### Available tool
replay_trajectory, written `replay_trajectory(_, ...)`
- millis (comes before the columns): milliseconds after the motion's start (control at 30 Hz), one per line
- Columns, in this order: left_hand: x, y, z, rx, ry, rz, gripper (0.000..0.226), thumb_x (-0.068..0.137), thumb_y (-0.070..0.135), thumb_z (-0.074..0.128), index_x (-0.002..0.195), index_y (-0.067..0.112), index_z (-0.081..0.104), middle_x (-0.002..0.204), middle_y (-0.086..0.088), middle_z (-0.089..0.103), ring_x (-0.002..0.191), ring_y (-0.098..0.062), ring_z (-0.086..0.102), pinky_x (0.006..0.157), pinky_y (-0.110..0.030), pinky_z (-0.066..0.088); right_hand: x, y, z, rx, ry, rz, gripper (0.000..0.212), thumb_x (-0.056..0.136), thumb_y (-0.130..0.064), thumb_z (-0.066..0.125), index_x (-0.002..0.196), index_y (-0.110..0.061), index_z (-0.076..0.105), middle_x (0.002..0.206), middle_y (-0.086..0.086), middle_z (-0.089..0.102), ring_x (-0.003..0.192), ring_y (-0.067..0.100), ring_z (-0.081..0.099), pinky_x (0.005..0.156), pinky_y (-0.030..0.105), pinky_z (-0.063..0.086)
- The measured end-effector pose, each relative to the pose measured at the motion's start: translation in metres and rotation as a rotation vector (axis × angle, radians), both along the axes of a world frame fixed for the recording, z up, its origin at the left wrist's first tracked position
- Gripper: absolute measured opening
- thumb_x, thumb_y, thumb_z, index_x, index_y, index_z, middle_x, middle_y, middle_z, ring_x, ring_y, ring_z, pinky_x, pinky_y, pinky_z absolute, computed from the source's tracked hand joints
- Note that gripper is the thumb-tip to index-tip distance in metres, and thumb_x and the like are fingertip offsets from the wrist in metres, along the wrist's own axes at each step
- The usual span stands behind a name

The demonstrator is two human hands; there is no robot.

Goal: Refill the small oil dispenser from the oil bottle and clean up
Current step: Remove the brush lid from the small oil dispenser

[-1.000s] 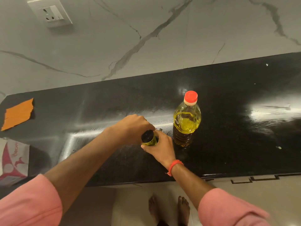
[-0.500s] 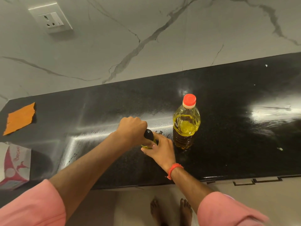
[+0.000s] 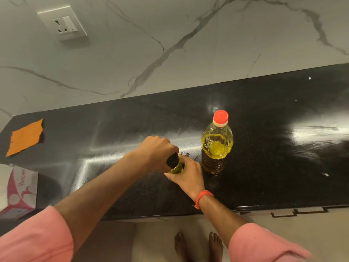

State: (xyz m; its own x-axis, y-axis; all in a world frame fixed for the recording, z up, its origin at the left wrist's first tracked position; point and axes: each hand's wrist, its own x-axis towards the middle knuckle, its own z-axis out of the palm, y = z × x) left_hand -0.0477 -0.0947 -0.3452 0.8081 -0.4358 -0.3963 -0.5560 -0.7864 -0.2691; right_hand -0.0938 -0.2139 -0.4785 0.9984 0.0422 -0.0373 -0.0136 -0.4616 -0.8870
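The small oil dispenser (image 3: 176,166) stands on the black counter (image 3: 273,167), yellow oil showing under its black cap. My left hand (image 3: 154,153) grips the cap from above with curled fingers. My right hand (image 3: 187,175) wraps around the dispenser's body and hides most of it. Just to the right stands the oil bottle (image 3: 217,146), upright, its red cap on, about half full of yellow oil. Neither hand touches the bottle.
An orange cloth (image 3: 25,138) lies at the counter's far left. A white and pink box (image 3: 18,191) sits at the left edge. A wall socket (image 3: 62,22) is on the marble backsplash. The counter's front edge runs just below my wrists.
My left hand has closed further over the dispenser's cap and covers more of it. My right hand stays on the body. The bottle has not moved.
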Motion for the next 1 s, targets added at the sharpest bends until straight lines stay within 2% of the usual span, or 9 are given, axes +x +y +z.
replay_trajectory(100, 0.0, -0.005, -0.001, 0.002, -0.029, 0.089, 0.043, 0.082, 0.052, 0.068, 0.115, 0.024, 0.066, 0.093, 0.0, 0.067, 0.076, -0.024, 0.061, 0.061, -0.03, 0.044, 0.0, 0.0, 0.0, 0.009, -0.004, 0.004, 0.039, 0.061, -0.039, 0.087, 0.095, -0.028, 0.07, 0.09, -0.014, 0.072, 0.086, 0.002, 0.066, 0.075, 0.027, 0.056)
replay_trajectory(233, 0.0, -0.01, -0.004, -0.009, -0.079, 0.212, 0.044, 0.078, 0.057, 0.067, 0.096, 0.017, 0.066, 0.071, 0.003, 0.053, 0.066, -0.022, 0.055, 0.051, -0.028, 0.035, -0.001, -0.001, 0.001, 0.019, -0.011, 0.006, 0.04, 0.063, -0.034, 0.089, 0.098, -0.028, 0.072, 0.09, -0.015, 0.071, 0.086, 0.002, 0.066, 0.076, 0.024, 0.055)
replay_trajectory(300, 0.001, -0.009, -0.004, -0.05, -0.11, 0.265, 0.045, 0.078, 0.06, 0.065, 0.088, 0.016, 0.065, 0.067, 0.003, 0.051, 0.063, -0.021, 0.055, 0.05, -0.027, 0.035, -0.001, -0.001, 0.001, 0.014, -0.019, 0.012, 0.04, 0.064, -0.034, 0.09, 0.099, -0.028, 0.072, 0.091, -0.015, 0.071, 0.087, 0.001, 0.065, 0.076, 0.02, 0.053)
replay_trajectory(400, 0.002, -0.003, 0.002, -0.122, -0.138, 0.326, 0.052, 0.077, 0.068, 0.066, 0.087, 0.017, 0.064, 0.07, 0.002, 0.056, 0.067, -0.021, 0.059, 0.054, -0.029, 0.043, 0.0, -0.001, 0.0, 0.014, -0.019, 0.024, 0.042, 0.065, -0.035, 0.089, 0.103, -0.028, 0.072, 0.094, -0.015, 0.073, 0.09, 0.0, 0.066, 0.08, 0.018, 0.053)
replay_trajectory(533, -0.001, 0.011, 0.013, -0.229, -0.135, 0.392, 0.056, 0.077, 0.072, 0.066, 0.099, 0.02, 0.069, 0.086, 0.001, 0.07, 0.075, -0.022, 0.066, 0.066, -0.033, 0.058, 0.0, -0.001, 0.0, 0.022, -0.011, 0.033, 0.05, 0.067, -0.036, 0.09, 0.113, -0.03, 0.072, 0.1, -0.015, 0.073, 0.095, -0.001, 0.066, 0.086, 0.019, 0.054)
replay_trajectory(700, -0.011, 0.038, 0.025, -0.343, -0.155, 0.537, 0.052, 0.076, 0.077, 0.063, 0.103, 0.033, 0.069, 0.094, 0.007, 0.073, 0.083, -0.019, 0.067, 0.069, -0.03, 0.056, 0.0, -0.001, 0.002, -0.076, -0.027, 0.027, 0.053, 0.068, -0.044, 0.086, 0.117, -0.033, 0.07, 0.099, -0.013, 0.069, 0.1, 0.01, 0.054, 0.086, 0.028, 0.049)
replay_trajectory(833, -0.027, 0.064, 0.022, -0.563, -0.086, 0.717, 0.051, 0.071, 0.079, 0.064, 0.098, 0.037, 0.069, 0.086, 0.008, 0.071, 0.078, -0.015, 0.066, 0.062, -0.028, 0.051, -0.001, -0.002, 0.004, -0.102, -0.042, 0.026, 0.05, 0.068, -0.043, 0.087, 0.114, -0.032, 0.071, 0.089, -0.017, 0.058, 0.098, 0.012, 0.05, 0.083, 0.028, 0.047)
replay_trajectory(933, -0.04, 0.082, 0.011, -0.867, 0.038, 0.88, 0.041, 0.076, 0.069, 0.071, 0.092, 0.032, 0.072, 0.075, 0.008, 0.07, 0.065, -0.012, 0.064, 0.055, -0.026, 0.044, -0.001, -0.002, 0.003, -0.106, -0.059, 0.027, 0.05, 0.067, -0.044, 0.087, 0.113, -0.032, 0.072, 0.087, -0.018, 0.058, 0.096, 0.013, 0.051, 0.081, 0.028, 0.047)
replay_trajectory(1000, -0.05, 0.089, -0.001, -1.086, 0.131, 0.98, 0.035, 0.077, 0.062, 0.071, 0.083, 0.028, 0.074, 0.066, 0.006, 0.066, 0.051, -0.009, 0.055, 0.05, -0.024, 0.041, 0.0, -0.001, 0.001, -0.107, -0.071, 0.018, 0.049, 0.066, -0.044, 0.087, 0.111, -0.032, 0.073, 0.085, -0.019, 0.059, 0.094, 0.014, 0.051, 0.079, 0.029, 0.047)
